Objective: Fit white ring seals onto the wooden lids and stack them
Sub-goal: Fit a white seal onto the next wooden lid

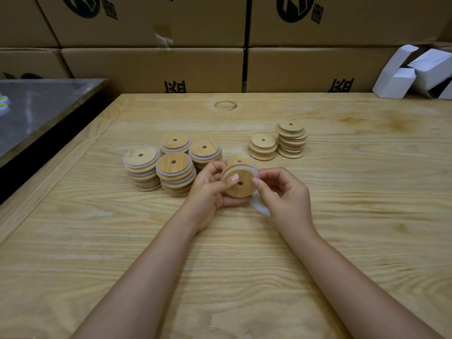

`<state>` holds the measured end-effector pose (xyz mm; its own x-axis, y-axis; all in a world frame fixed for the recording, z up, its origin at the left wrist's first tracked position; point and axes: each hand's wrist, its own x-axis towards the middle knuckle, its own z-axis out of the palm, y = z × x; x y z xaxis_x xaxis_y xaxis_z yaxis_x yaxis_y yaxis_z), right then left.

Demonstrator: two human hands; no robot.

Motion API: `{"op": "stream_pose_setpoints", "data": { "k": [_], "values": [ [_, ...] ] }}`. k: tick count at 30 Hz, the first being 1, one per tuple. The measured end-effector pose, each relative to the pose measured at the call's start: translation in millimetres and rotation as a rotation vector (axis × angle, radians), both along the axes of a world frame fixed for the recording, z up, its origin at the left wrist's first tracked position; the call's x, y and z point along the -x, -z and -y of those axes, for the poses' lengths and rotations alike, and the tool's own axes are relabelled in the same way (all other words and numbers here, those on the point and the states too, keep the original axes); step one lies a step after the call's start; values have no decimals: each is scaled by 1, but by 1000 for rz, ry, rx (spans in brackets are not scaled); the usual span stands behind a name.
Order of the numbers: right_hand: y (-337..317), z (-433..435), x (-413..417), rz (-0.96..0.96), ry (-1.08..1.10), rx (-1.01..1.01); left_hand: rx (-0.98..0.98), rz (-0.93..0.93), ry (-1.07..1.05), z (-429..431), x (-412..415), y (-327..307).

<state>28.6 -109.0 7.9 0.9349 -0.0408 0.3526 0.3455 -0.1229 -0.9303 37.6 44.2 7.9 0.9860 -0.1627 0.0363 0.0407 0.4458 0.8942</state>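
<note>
Both hands are up just above the middle of the wooden counter [342, 241]. The left hand [210, 189] holds one wooden lid [241, 189], tilted so its flat face looks back at the person. The thumb lies on that face, next to the small hole, and the other fingers curl round behind and under it. A white ring seal [244, 168] sits round the top edge of this lid. The right hand [281, 192] pinches the ring at the lid's right side with its thumb and first finger, and its other fingers are bent in loosely.

Under the right hand, some loose white rings [260, 207] lie on the counter (how many is hard to tell). One more lid [238, 159] sits just behind the held one.

To the left are four stacks of lids with rings [175, 172], close together, with white bands showing between the lids. To the right, well apart from those, are two stacks of plain lids [291, 139], the far one taller than the near one.

Big cardboard boxes [151, 69] stand in a wall along the back of the counter. Some small white boxes [413, 72] lie tipped over at the back right. A shiny metal table [36, 106] is on the left side.
</note>
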Motion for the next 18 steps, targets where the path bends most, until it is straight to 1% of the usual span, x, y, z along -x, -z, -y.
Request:
{"op": "stream_pose_setpoints", "data": {
  "k": [2, 6, 9, 13, 18],
  "values": [
    [0, 0, 0, 10, 25, -9, -21, -1, -5, 1, 1, 0],
    [1, 1, -2, 2, 70, -35, -232, 73, -108, 11, 2, 3],
    [1, 1, -3, -28, 81, -41, -297, 121, -168, 12, 1, 5],
    [0, -1, -4, -60, 76, -71, -307, 166, -210, 12, 1, 6],
    [-2, -1, -5, -67, 58, -98, -285, 174, -225, 11, 1, 6]
  ]
}}
